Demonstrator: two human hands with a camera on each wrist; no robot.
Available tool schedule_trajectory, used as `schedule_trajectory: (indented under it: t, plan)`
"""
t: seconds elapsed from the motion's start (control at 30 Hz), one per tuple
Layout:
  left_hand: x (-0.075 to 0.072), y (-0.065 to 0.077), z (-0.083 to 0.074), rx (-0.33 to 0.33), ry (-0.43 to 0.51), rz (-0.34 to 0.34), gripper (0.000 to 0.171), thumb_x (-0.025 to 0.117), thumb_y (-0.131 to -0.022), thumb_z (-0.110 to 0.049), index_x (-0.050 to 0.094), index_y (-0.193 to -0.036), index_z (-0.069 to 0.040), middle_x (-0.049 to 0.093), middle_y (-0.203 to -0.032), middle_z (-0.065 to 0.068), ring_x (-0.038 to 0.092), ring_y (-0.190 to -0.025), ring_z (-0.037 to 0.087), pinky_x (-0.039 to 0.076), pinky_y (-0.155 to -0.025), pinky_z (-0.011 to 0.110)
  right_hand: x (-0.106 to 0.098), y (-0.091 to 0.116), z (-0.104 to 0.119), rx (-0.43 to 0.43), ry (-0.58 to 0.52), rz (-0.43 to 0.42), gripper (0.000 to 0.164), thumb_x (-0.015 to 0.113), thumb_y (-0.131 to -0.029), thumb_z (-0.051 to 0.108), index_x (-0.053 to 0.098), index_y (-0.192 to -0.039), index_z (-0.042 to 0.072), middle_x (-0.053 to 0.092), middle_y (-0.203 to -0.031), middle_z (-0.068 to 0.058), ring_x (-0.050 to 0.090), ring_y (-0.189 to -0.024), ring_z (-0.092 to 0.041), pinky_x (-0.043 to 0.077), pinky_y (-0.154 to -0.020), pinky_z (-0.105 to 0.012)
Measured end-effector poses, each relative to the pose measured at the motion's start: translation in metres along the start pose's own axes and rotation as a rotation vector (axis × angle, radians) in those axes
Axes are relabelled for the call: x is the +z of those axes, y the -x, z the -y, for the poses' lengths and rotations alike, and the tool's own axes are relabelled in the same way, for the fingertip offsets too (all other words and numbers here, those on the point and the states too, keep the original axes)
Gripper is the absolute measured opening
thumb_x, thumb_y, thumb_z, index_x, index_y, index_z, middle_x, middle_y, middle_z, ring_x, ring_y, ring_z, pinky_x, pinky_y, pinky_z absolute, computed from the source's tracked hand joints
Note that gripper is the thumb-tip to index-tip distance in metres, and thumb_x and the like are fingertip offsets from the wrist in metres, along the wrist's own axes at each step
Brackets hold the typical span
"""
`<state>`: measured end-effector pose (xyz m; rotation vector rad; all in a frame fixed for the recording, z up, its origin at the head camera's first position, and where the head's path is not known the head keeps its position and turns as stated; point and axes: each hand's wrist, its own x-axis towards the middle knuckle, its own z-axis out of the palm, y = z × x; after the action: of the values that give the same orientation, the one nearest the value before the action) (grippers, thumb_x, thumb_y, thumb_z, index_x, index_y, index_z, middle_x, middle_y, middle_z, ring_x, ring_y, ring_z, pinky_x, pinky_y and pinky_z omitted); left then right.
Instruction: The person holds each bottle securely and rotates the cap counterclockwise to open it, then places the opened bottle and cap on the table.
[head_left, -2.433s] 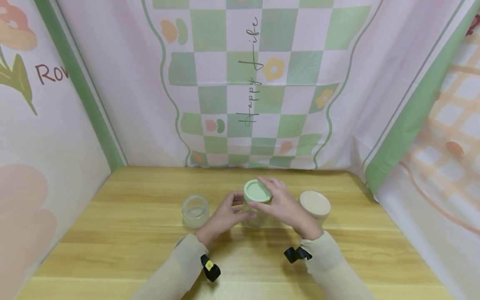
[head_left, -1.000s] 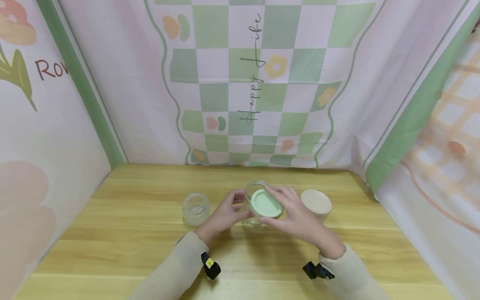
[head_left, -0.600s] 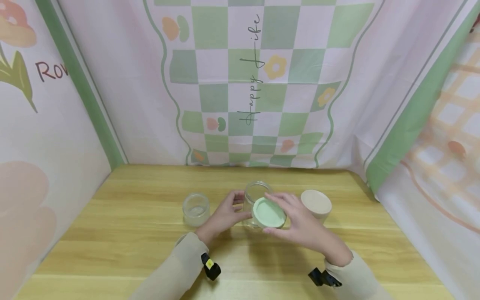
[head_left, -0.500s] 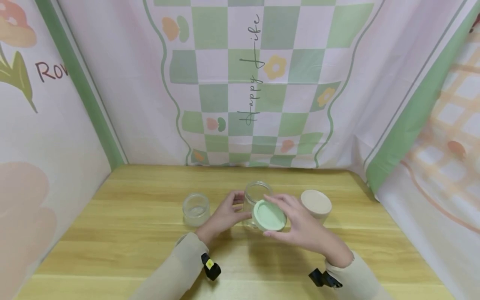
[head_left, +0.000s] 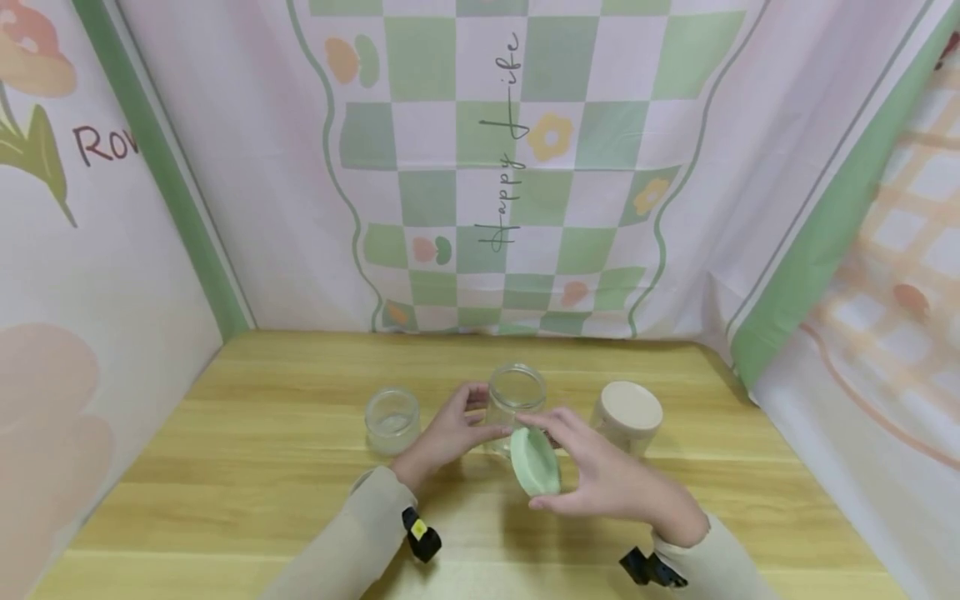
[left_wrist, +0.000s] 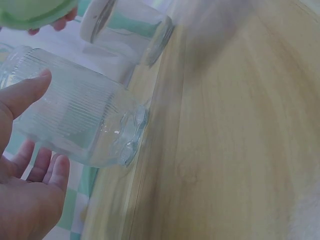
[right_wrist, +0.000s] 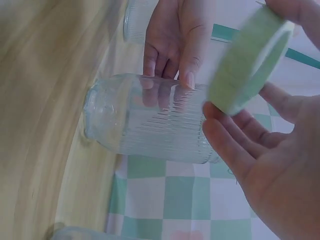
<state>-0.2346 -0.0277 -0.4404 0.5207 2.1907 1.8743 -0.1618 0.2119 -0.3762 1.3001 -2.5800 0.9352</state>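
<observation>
A ribbed glass jar (head_left: 501,407) stands upright at mid-table, its mouth uncovered. My left hand (head_left: 450,429) holds it from the left, thumb in front and fingers behind; in the left wrist view the thumb and fingertips lie along the jar's side (left_wrist: 75,105). With thumb and fingers my right hand (head_left: 607,477) pinches a pale green round lid (head_left: 536,463) by its edge. The lid is off the jar, tipped nearly on edge, in front of the jar and slightly to its right. From the right wrist, the inside of the lid (right_wrist: 272,62) partly shows.
To the left is a shorter glass jar (head_left: 392,423) without a lid. Another glass jar, topped by a beige lid (head_left: 632,406), stands right of the middle one, close behind my right hand. A patterned cloth (head_left: 487,167) hangs along the back edge of the wooden table (head_left: 247,467).
The green lid sat on the jar at first; my right hand has lifted it off, brought it toward me and right, and tilted it steeply. My left hand has stayed at the jar.
</observation>
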Motion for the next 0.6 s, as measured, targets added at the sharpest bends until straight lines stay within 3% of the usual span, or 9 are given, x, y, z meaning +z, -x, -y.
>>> schedule_trajectory:
  t: [0.2, 0.6]
  plan:
    - [0.001, 0.001, -0.001, 0.001, 0.004, -0.004, 0.077, 0.084, -0.083, -0.036, 0.042, -0.143, -0.010, 0.047, -0.139, 0.007, 0.045, -0.131, 0.027, 0.038, -0.113, 0.045, 0.002, 0.003, -0.001, 0.004, -0.008, 0.048, 0.089, 0.088, -0.077, 0.036, 0.042, -0.148, 0.009, 0.048, -0.135, 0.000, 0.053, -0.115, -0.016, 0.055, -0.093, -0.040]
    - [0.001, 0.001, -0.001, -0.004, -0.029, -0.019, 0.076, 0.084, -0.084, -0.033, 0.043, -0.142, -0.008, 0.048, -0.140, 0.008, 0.046, -0.131, 0.028, 0.040, -0.111, 0.045, 0.014, 0.010, -0.012, 0.138, -0.122, 0.178, 0.083, 0.083, -0.081, 0.044, 0.041, -0.141, 0.005, 0.051, -0.134, -0.006, 0.055, -0.119, -0.023, 0.051, -0.099, -0.044]
